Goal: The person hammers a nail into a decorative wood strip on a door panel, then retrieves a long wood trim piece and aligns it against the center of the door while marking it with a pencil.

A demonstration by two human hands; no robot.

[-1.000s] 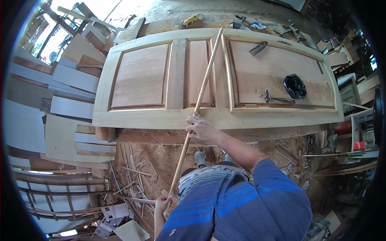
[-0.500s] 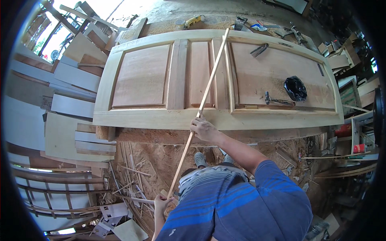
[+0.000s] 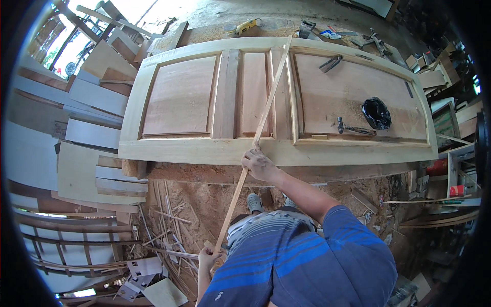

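Holding a wooden strip (image 3: 271, 93) over the panelled door (image 3: 283, 112): right hand (image 3: 260, 165), fingers curled; left hand (image 3: 206, 260) (lower down), fingers pinching.

The right hand (image 3: 261, 165) is held near the middle of the near edge of the table (image 3: 204, 173), its back turned upward and its fingers curled in a grip. The right forearm (image 3: 300, 188) is stretched forward and leftward in front of the torso (image 3: 307, 256). The left hand (image 3: 207, 258) is held low at the torso's left side, well apart from that edge, thumb and fingers pinched together; the left forearm (image 3: 203, 281) is only partly shown.
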